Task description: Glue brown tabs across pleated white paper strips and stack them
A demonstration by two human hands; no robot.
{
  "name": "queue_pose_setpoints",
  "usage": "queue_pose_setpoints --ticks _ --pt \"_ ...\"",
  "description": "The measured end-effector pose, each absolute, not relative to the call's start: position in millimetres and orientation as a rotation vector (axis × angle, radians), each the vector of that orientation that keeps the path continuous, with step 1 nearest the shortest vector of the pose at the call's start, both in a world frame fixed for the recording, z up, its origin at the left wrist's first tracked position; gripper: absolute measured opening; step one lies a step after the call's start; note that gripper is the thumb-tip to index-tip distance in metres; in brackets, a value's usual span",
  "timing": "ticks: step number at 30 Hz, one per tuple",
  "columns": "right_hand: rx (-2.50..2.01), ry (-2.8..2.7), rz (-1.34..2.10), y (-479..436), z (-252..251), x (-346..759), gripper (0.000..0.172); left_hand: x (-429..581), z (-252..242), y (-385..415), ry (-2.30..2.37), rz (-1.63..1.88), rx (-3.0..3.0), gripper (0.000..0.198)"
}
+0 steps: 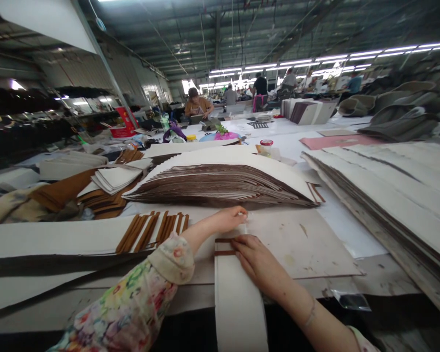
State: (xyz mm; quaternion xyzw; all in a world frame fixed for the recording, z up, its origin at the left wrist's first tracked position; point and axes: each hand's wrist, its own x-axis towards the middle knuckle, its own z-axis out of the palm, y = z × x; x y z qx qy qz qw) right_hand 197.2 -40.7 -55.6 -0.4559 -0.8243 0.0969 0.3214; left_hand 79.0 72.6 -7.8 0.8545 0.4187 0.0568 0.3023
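A long off-white panel strip (238,303) lies lengthwise in front of me and runs over the table's near edge. Two narrow brown bands (224,253) cross its far end. My right hand (258,259) rests flat on the panel's right side at these bands, fingers stretched out. Just beyond the panel's end, my left hand (230,218) is closed in a pinch. Something pale and thin may hang below its fingertips, too faint to name. Left of it, several folded brown strips (150,232) lie on another long white panel (58,237).
A bowed stack of white panels with brown edges (220,181) stands just ahead. Another large stack (396,190) lies at right. A grey board (308,244) covers the table between. Brown and white pieces (110,190) pile up at left. Several people work farther back.
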Motion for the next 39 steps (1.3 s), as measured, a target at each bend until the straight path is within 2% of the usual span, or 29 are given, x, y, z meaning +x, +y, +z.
queue_pose_setpoints --ticks 4,8,15,29,39 --pt "-1.207 -2.174 0.264 -40.4 -55.5 197.4 0.027 89.6 -9.8 75.7 1.017 0.108 2.294 0.032" --pt "-1.209 -2.171 0.272 -40.7 -54.8 196.8 0.027 77.2 -16.6 76.5 1.036 0.079 2.369 0.025" --pt "-1.221 -2.155 0.313 -39.7 -54.3 196.9 0.029 66.6 -25.8 62.8 1.022 0.203 2.539 0.03" --pt "-1.252 -2.132 0.273 -41.4 -54.4 196.2 0.023 64.5 -23.6 42.4 0.884 0.121 2.798 0.021" --pt "-1.312 -2.116 0.25 -34.3 -55.5 195.7 0.015 62.1 -27.1 34.8 0.961 0.154 2.793 0.024"
